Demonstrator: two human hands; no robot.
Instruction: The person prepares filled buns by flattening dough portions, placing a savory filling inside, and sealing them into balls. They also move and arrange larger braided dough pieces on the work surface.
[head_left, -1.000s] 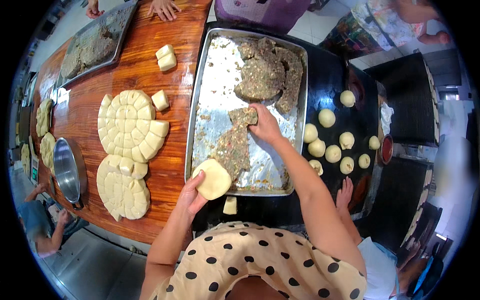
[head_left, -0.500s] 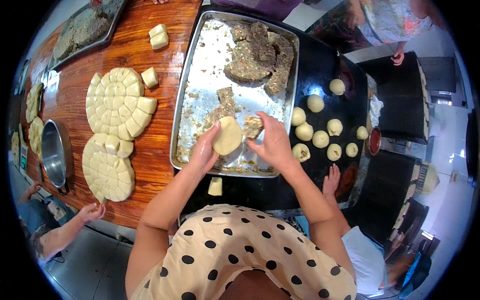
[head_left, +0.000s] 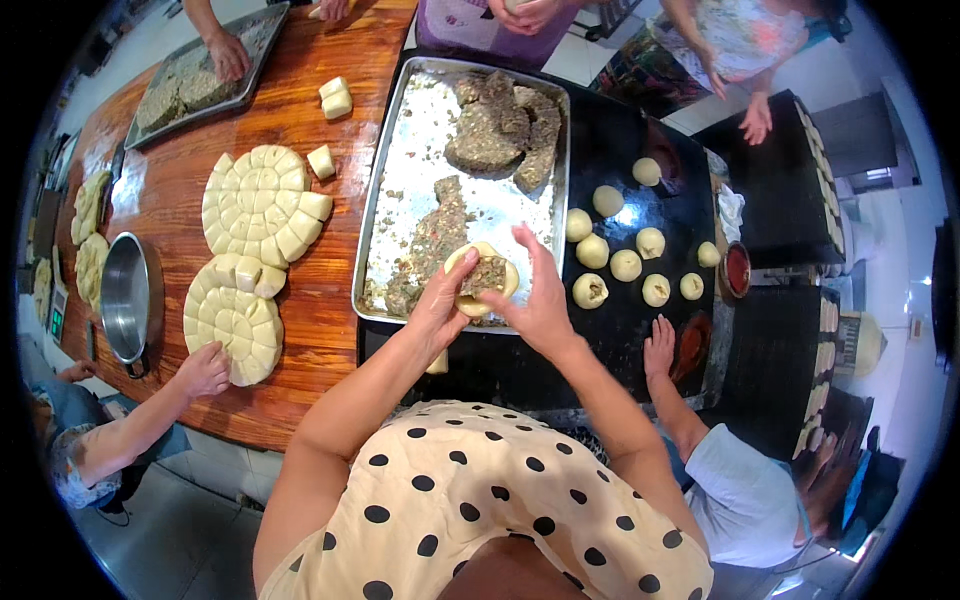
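My left hand (head_left: 438, 312) holds a round dough wrapper (head_left: 484, 249) from its left side, the thumb over its edge. A lump of chopped filling (head_left: 488, 272) sits in the middle of the wrapper. My right hand (head_left: 541, 312) is at the wrapper's right side, its thumb against the filling and its fingers stretched out and apart. Both hands are above the near end of a metal tray (head_left: 566, 200). In the tray lies a large mass of brownish filling (head_left: 483, 140), with a looser heap (head_left: 430, 243) nearer my hands.
Filled dough balls (head_left: 626, 265) stand on the black surface to the right. On the wooden table, left, lie cut dough rounds (head_left: 262, 205), a steel bowl (head_left: 125, 300) and another filling tray (head_left: 150, 130). Co-workers' hands (head_left: 205, 370) reach in around the edges; one rests on the black surface (head_left: 659, 347).
The filling from my right hand now lies on the wrapper in my left hand, and my right fingers have spread. A co-worker's hand at left has moved onto the dough round; another reaches into the far tray.
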